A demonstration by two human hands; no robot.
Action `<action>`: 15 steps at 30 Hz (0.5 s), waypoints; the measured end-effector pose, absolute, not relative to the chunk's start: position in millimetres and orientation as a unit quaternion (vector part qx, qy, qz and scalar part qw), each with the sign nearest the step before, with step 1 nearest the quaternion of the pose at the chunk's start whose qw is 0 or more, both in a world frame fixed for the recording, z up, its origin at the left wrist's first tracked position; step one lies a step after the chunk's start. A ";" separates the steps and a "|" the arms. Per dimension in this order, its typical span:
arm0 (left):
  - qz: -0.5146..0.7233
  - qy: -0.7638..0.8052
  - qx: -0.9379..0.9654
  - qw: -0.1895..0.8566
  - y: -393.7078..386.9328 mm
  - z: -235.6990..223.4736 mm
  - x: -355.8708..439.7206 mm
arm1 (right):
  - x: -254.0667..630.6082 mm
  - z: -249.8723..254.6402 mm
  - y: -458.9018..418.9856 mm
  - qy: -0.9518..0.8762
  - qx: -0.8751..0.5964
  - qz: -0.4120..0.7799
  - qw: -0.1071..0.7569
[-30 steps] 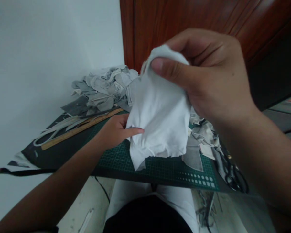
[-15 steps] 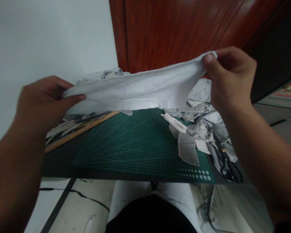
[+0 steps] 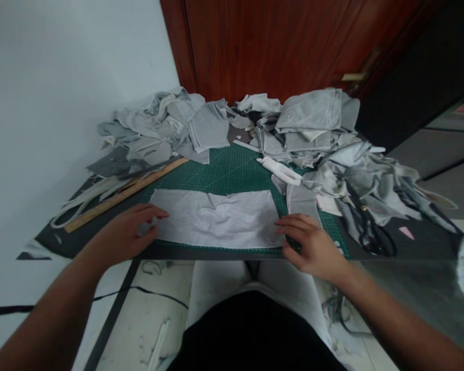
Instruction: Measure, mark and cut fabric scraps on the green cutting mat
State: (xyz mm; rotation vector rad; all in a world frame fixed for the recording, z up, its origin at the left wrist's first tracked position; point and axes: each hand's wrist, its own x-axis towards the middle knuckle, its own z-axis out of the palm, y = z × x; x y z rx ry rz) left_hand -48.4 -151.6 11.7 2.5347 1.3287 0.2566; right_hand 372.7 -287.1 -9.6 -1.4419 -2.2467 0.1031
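A pale grey-white piece of fabric (image 3: 220, 219) lies spread on the green cutting mat (image 3: 232, 172), slightly wrinkled, its long near side close to the table's front edge. At its left end is my left hand (image 3: 133, 229), fingers apart, the fingertips on or just over the cloth. My right hand (image 3: 309, 242) is at the right end with its fingers parted and the fingertips at the fabric's edge. Neither hand grips the cloth.
Heaps of grey fabric scraps stand at the back left (image 3: 158, 123) and right (image 3: 313, 118). A wooden ruler (image 3: 127, 195) lies slanted on the left. Black-handled scissors (image 3: 371, 234) rest among scraps on the right. Behind the table is a reddish wooden door (image 3: 263, 46).
The fabric was held up, stretched between both hands above the table. Now it lies flat on the mat, and both hands have come down and let go of it.
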 end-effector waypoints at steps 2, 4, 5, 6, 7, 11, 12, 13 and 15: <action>0.109 0.481 0.864 0.103 -148.4 12.9 -26.1 | 348.1 -0.3 -276.7 -0.810 -0.525 0.043 0.256; 0.114 0.464 0.875 0.077 -142.0 5.4 1.0 | 319.0 1.3 -258.0 -0.817 -0.515 0.070 0.249; 0.106 0.448 0.884 0.083 -138.2 -1.2 13.3 | 305.8 -2.2 -247.5 -0.820 -0.515 0.090 0.235; 0.099 0.441 0.888 0.081 -134.5 -8.8 23.3 | 295.2 -8.2 -237.4 -0.816 -0.526 0.099 0.219; 0.090 0.454 0.884 0.064 -131.1 -16.4 30.3 | 288.0 -15.7 -228.6 -0.805 -0.550 0.100 0.201; 0.038 0.547 0.836 0.001 -124.7 -35.2 30.0 | 294.7 -43.4 -212.3 -0.774 -0.615 0.065 0.138; 0.028 0.557 0.830 -0.005 -124.4 -36.3 26.5 | 301.9 -47.1 -211.6 -0.772 -0.621 0.057 0.128; 0.022 0.559 0.829 -0.009 -124.1 -36.6 23.2 | 309.3 -49.6 -211.1 -0.769 -0.626 0.049 0.120; 0.017 0.559 0.829 -0.008 -121.4 -36.1 18.9 | 322.0 -51.8 -208.8 -0.763 -0.636 0.037 0.109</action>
